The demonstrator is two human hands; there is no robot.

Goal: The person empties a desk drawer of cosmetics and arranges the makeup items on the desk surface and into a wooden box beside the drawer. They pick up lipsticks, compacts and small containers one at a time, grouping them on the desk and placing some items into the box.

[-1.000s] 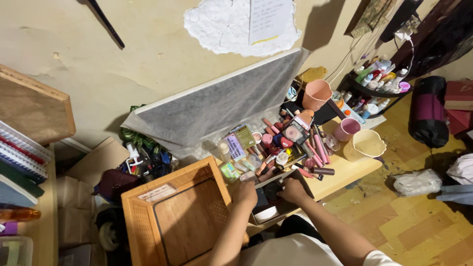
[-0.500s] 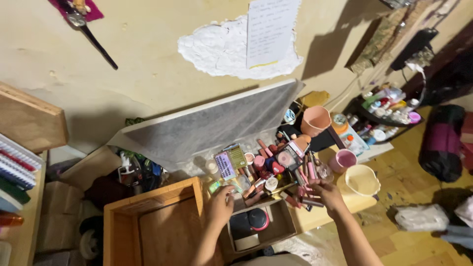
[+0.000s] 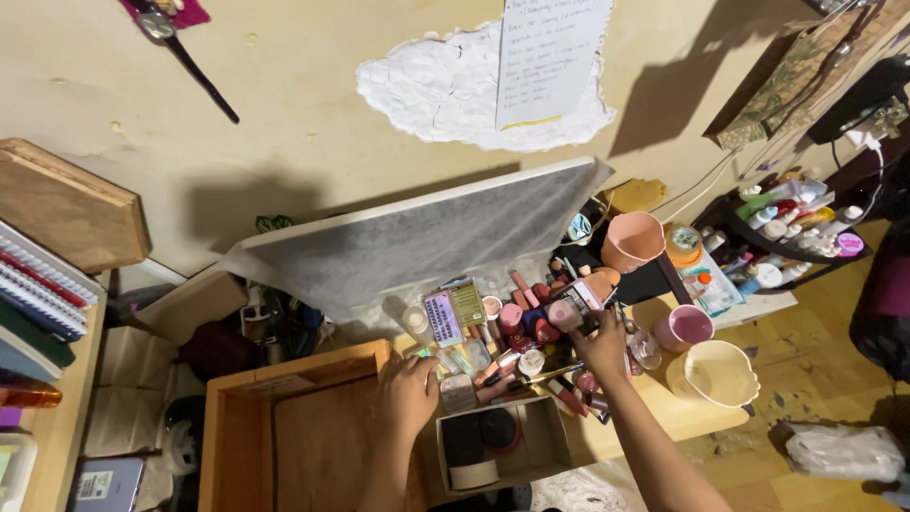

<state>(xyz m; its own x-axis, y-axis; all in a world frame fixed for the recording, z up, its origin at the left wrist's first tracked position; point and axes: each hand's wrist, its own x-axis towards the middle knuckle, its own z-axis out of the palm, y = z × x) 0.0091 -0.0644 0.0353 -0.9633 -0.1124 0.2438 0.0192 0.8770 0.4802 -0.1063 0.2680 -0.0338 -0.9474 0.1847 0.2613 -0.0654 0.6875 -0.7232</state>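
two hands work at the cosmetics pile [image 3: 517, 327]: left hand [image 3: 409, 391] rests spread at its edge, right hand [image 3: 602, 343] pinches a pink jar [image 3: 563, 313].

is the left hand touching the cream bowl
Apart: the head view shows the left hand at the wooden tray's corner, with cluttered table between it and the cream bowl.

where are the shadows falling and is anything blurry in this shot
Head view: light comes from the lower right, so hard shadows fall up and left on the wall, behind the leaning board and the paper. The cosmetics and both hands look fairly sharp; edges bend from a wide lens.
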